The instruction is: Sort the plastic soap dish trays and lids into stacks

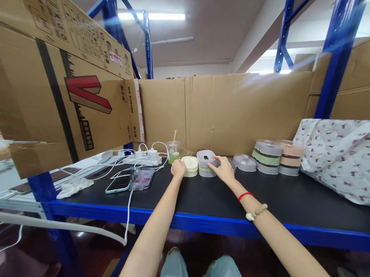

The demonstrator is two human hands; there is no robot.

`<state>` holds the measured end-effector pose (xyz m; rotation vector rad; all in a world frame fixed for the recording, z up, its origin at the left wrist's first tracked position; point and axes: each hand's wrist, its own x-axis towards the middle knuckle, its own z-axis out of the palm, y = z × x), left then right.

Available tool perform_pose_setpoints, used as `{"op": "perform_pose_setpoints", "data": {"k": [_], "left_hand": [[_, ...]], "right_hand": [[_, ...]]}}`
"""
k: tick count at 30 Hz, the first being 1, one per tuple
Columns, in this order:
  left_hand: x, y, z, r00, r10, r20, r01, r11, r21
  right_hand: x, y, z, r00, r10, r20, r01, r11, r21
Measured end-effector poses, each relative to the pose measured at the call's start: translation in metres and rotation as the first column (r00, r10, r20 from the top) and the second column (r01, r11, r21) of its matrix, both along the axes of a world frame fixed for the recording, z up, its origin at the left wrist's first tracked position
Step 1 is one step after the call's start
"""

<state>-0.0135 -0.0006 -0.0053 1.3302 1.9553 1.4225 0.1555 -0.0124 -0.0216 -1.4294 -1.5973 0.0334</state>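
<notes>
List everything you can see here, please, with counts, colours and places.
Cream oval plastic container: one, centre
Grey-and-green oval container: one, beside it
Clear-lidded grey container: one, right of centre
Container stacks: two, grey-green and peach-grey, farther right
Green drink in clear cup: one, behind left hand
Phones: two, one pale-blue-edged, left
Plastic power strip: one, white, behind phones
Cables: several, white, left
Crumpled tissue: one, white, left
Printed cardboard box: one, brown, upper left
Cardboard panel: brown, back
Patterned fabric: white, right
Metal-framed shelf: one, black and blue, beneath
Ceiling light: white, above
Left hand: bare, by cream container
Right hand: bare, at grey-and-green container
</notes>
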Motion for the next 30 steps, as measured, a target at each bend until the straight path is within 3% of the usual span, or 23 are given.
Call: {"op": "perform_pose_setpoints", "data": {"k": [8, 15, 19, 22, 26, 30], "left_hand": [[0.012, -0.008, 0.005, 0.993, -0.013, -0.115, 0.026, 0.993, 0.112], [0.015, -0.004, 0.005, 0.995, -0.020, -0.094, 0.030, 0.994, 0.103], [0.013, -0.002, 0.006, 0.999, 0.008, -0.036, -0.006, 0.998, 0.065], [0.013, -0.003, 0.007, 1.000, 0.013, -0.020, -0.012, 0.998, 0.055], [0.014, -0.004, 0.007, 1.000, 0.016, -0.016, -0.015, 0.998, 0.062], [0.014, -0.004, 0.008, 1.000, 0.025, -0.004, -0.025, 0.997, 0.067]], "right_hand": [[0.003, 0.002, 0.001, 0.997, -0.028, -0.071, 0.030, 0.999, 0.031], [0.012, 0.010, 0.000, 0.962, -0.156, -0.223, 0.175, 0.982, 0.069], [0.023, 0.011, 0.001, 0.895, -0.320, -0.311, 0.331, 0.943, -0.017], [0.033, 0.010, 0.001, 0.884, -0.401, -0.239, 0.402, 0.915, -0.045], [0.051, 0.017, -0.005, 0.925, -0.377, -0.046, 0.379, 0.925, 0.037], [0.074, 0.031, -0.016, 0.920, -0.389, -0.050, 0.391, 0.920, 0.040]]}}
